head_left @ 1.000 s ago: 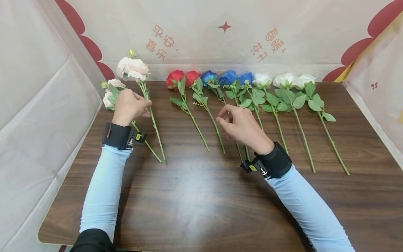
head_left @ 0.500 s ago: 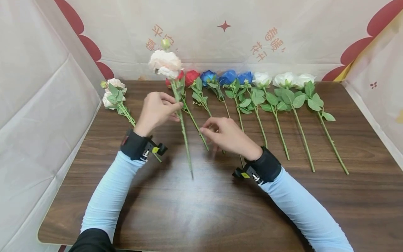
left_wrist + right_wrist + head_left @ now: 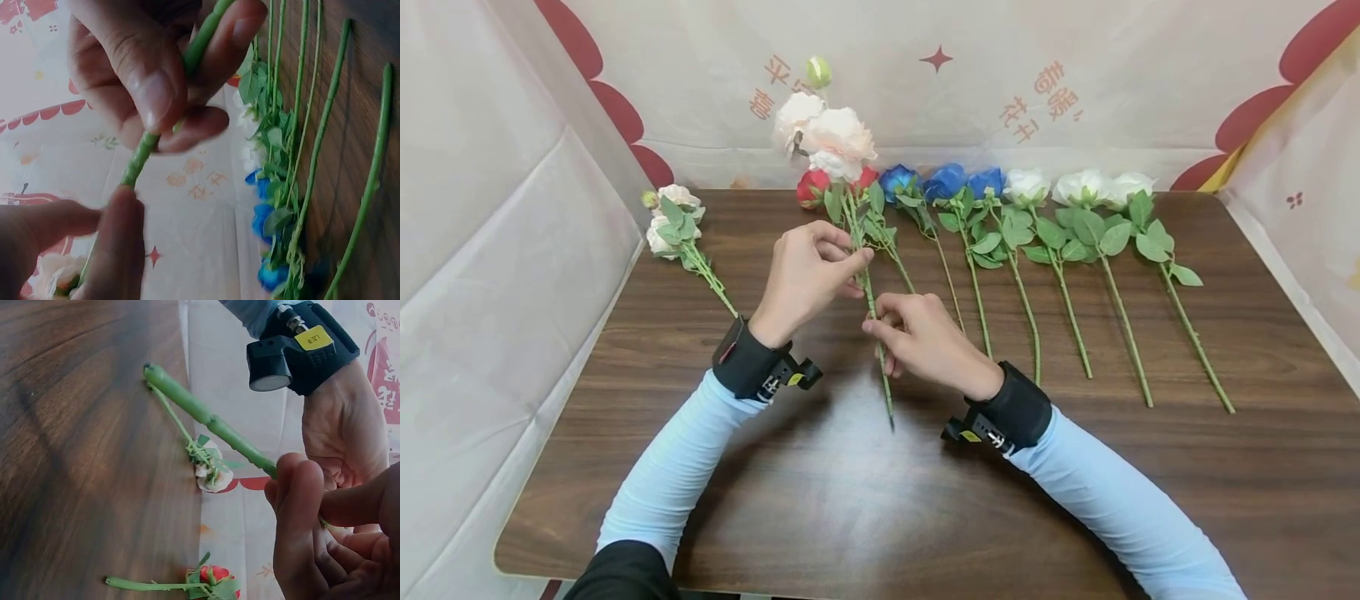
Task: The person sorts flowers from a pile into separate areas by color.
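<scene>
A pale pink artificial flower [image 3: 840,133] with a green bud stands tilted over the table, its blooms at the far end. My left hand [image 3: 805,275] pinches its stem partway down. Lower on the same stem, my right hand [image 3: 928,337] pinches it between thumb and fingers. The left wrist view has both hands on the green stem [image 3: 142,156], the right hand [image 3: 150,75] nearer the cut end. In the right wrist view the stem's free end [image 3: 181,394] sticks out past my fingers. The blooms partly hide two red roses [image 3: 812,188] behind them.
Another pale pink flower [image 3: 679,218] lies on the wooden table [image 3: 820,508] at the left. Blue roses [image 3: 946,182] and white roses [image 3: 1078,189] lie in a row along the back, stems toward me. Behind them rises a pale printed cloth [image 3: 895,100].
My left hand has carried the pale pink flower rightward from beside the other one. My right hand has moved left and toward me, and now grips the lower stem.
</scene>
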`<state>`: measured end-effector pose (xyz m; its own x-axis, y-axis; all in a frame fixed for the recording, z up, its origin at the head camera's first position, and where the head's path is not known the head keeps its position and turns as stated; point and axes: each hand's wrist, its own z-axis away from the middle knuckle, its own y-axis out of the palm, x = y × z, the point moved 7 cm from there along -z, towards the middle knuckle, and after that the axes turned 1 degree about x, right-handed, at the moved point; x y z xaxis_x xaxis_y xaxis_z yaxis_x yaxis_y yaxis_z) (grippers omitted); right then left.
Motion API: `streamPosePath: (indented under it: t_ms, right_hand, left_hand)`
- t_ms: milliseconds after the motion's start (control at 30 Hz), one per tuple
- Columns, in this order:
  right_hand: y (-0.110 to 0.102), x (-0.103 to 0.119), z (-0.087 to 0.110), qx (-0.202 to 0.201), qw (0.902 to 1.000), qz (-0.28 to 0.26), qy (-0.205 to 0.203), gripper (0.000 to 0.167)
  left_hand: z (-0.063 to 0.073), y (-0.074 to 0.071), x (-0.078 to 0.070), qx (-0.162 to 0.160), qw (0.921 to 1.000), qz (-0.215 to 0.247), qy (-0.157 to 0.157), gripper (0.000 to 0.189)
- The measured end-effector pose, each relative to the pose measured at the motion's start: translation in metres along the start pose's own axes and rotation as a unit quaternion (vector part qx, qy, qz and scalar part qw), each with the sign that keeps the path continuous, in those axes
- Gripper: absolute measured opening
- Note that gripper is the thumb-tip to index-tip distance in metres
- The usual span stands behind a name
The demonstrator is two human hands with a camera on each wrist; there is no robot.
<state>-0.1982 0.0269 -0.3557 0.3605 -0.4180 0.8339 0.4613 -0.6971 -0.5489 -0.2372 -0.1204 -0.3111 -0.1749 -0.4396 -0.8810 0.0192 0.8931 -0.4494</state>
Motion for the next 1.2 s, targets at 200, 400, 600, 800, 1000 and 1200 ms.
streamPosePath:
  t_ms: [200,400,600,800,1000,1200]
  right_hand:
    - [0.009,-0.012,-0.009,0.024,0.9996,0.007,0.012,0.018]
    - [0.035,-0.019,-0.048,0.067,0.9946,0.066,0.045,0.024]
    - [0.047,-0.025,-0.091,0.054,0.9875,0.129,0.072,0.042]
    - [0.049,-0.050,-0.113,0.022,0.9794,0.179,0.091,0.034]
    - [0.046,-0.037,-0.106,0.020,0.9700,0.215,0.112,0.027]
    - [0.045,-0.036,-0.104,0.009,0.9675,0.232,0.101,0.034]
  left_hand:
    - [-0.003,-0.039,-0.003,-0.050,0.9962,-0.069,0.016,0.045]
    - [0.002,-0.093,-0.007,-0.135,0.9893,0.037,0.042,0.037]
    - [0.008,-0.111,-0.010,-0.162,0.9847,0.037,0.052,0.036]
    - [0.006,-0.110,-0.010,-0.159,0.9855,0.026,0.053,0.035]
    - [0.006,-0.110,-0.011,-0.158,0.9858,0.019,0.053,0.036]
    - [0.006,-0.110,-0.010,-0.157,0.9864,0.012,0.049,0.033]
